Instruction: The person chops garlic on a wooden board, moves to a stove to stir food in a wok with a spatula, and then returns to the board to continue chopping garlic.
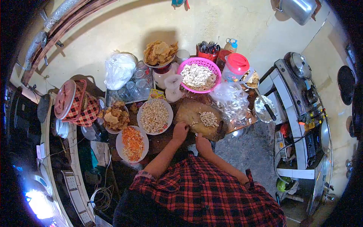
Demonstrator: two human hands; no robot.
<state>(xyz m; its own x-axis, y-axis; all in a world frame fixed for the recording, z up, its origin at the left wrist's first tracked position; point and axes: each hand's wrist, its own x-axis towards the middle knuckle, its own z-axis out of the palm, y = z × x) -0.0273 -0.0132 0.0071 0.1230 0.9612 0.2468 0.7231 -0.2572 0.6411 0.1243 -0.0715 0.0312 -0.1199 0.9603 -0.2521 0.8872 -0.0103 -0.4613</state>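
A wooden cutting board [187, 110] lies at the table's near edge, with a pile of small pale diced pieces [208, 119] on its right half. My left hand [180, 131] rests at the board's lower left edge, its fingers closed together; what they hold, if anything, is too small to name. Just right of it, my right hand [203, 143] is closed at the board's near edge, round something I cannot make out. Left of the board stands a white plate of diced pale pieces [154, 116]. Below that is a plate of shredded orange and white pieces [132, 144].
Behind the board are a pink basket [217, 72] of pale strips, a red-lidded jug [237, 62] and clear plastic bags [230, 98]. Fried food [160, 52], glasses [133, 90] and a checkered container [84, 108] stand left. A stove [293, 87] is at the right.
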